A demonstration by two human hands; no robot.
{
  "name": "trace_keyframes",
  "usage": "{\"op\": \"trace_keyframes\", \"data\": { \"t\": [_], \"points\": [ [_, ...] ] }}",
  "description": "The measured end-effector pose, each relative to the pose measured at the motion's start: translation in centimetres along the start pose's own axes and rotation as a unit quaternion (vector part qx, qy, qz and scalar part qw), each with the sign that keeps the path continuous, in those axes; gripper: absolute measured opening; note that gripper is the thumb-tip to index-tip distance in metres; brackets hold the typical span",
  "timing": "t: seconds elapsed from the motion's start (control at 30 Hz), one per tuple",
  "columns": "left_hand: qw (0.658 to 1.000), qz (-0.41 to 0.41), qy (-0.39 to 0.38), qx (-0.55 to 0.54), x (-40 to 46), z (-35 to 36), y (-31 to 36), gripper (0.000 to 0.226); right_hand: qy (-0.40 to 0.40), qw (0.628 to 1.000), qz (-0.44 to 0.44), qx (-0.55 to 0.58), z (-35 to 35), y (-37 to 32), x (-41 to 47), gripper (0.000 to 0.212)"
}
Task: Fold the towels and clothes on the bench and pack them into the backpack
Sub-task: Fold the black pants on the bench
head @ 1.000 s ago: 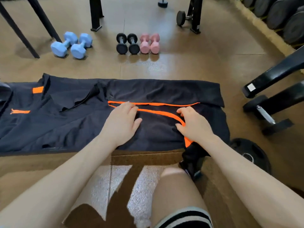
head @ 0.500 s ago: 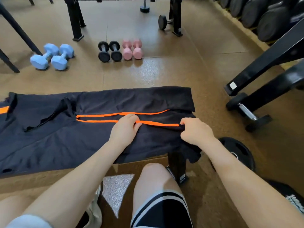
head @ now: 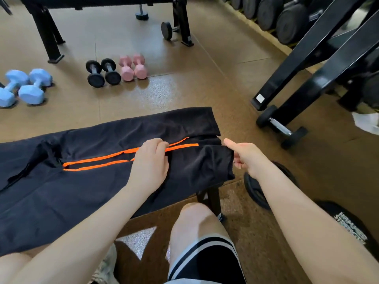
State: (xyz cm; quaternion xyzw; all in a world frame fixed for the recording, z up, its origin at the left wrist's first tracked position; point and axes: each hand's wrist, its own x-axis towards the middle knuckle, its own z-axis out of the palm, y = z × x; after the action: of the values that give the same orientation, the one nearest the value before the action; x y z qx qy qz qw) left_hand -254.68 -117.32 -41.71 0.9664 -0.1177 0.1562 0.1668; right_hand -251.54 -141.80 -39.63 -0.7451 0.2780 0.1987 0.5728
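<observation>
Garment [head: 82, 181] on the bench [head: 213, 196]; dumbbells [head: 114, 70] on the floor behind.

Legible text: none. White block lettering on a black weight plate [head: 346, 226] at the lower right edge, several stacked lines, blurred and turned sideways, not readable. Small white sticker [head: 260, 98] on the foot of a black machine frame [head: 307, 58], no characters discernible. No brands, numbers or signs elsewhere.
</observation>
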Motion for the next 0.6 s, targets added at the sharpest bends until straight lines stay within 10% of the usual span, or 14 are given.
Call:
{"op": "trace_keyframes", "data": {
  "t": [0.33, 0.6],
  "points": [
    [0.975, 0.103, -0.197, -0.024, -1.4, 2.9, 0.9, 0.067, 0.109, 0.955, -0.245, -0.128, -0.6, 0.0, -1.4, 0.016],
    [0.968, 0.127, -0.216, -0.026, -1.2, 2.8, 0.5, 0.096, -0.05, 0.995, -0.084, -0.02, -1.2, -0.8, 0.0, 0.022]
  ]
}}
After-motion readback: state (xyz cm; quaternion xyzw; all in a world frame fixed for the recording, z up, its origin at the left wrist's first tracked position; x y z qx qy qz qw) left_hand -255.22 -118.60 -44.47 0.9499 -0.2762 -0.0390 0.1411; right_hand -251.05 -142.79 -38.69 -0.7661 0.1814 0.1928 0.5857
